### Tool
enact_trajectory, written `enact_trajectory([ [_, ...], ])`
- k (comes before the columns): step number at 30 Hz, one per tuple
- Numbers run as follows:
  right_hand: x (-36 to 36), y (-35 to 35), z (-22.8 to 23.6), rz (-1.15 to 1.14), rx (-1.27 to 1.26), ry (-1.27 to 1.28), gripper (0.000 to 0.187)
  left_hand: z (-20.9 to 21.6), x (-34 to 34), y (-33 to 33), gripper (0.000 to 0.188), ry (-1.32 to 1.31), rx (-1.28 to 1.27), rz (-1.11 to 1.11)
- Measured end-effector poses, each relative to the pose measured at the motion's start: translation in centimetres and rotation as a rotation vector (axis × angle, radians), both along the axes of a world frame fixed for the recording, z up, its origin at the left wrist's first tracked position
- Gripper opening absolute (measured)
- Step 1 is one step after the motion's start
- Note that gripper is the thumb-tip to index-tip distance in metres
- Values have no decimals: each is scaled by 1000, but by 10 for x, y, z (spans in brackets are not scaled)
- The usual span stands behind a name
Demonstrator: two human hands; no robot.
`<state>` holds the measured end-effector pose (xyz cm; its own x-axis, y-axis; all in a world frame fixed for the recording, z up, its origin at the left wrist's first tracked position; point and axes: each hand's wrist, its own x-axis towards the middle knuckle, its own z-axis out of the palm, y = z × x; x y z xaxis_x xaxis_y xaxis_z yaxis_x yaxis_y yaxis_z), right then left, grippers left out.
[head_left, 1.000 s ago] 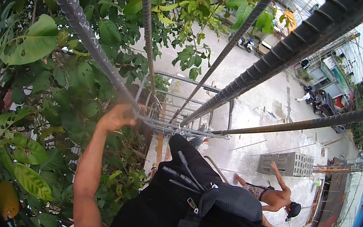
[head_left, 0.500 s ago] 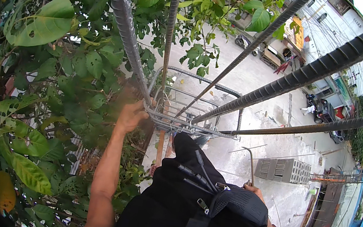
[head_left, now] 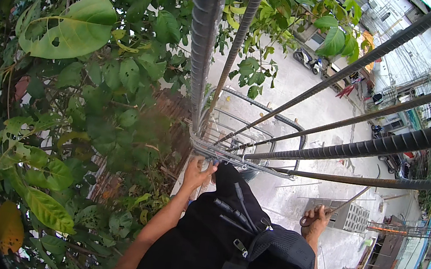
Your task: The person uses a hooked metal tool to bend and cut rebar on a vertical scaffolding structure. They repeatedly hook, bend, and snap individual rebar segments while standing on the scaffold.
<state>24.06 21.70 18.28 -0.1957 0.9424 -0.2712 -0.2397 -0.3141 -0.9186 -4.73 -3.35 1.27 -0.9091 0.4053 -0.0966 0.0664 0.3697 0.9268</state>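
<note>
I look down a tall cage of ribbed steel bars (head_left: 201, 50). Rectangular steel stirrups (head_left: 247, 164) ring the bars just below me. My left hand (head_left: 196, 173) grips the near edge of a stirrup, beside the thickest upright bar. To the right of my body, my right hand (head_left: 316, 219) is closed on a thin hooked metal rod (head_left: 343, 205), which slants up and to the right. It is apart from the cage. Black clothing and a chest strap with a buckle (head_left: 236, 242) fill the lower middle.
Dense green leaves and branches (head_left: 84, 88) press against the cage on the left. Far below lie a concrete yard (head_left: 312, 109), a stack of grey hollow blocks (head_left: 350, 216), a parked motorbike (head_left: 308, 59) and buildings at the upper right.
My left hand has shifted right along the stirrup, closer to my body. My right hand with the hooked rod has come into view. The person seen below a second ago is out of sight.
</note>
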Motion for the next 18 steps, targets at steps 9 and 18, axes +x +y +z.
enact_trajectory([
  [9, -37, 7, 158, 232, 832, 387, 22, -27, 14, 56, 28, -258, -99, -24],
  [18, -69, -50, 199, 473, 1049, 369, 34, 23, 30, -5, 62, 100, 396, -211],
])
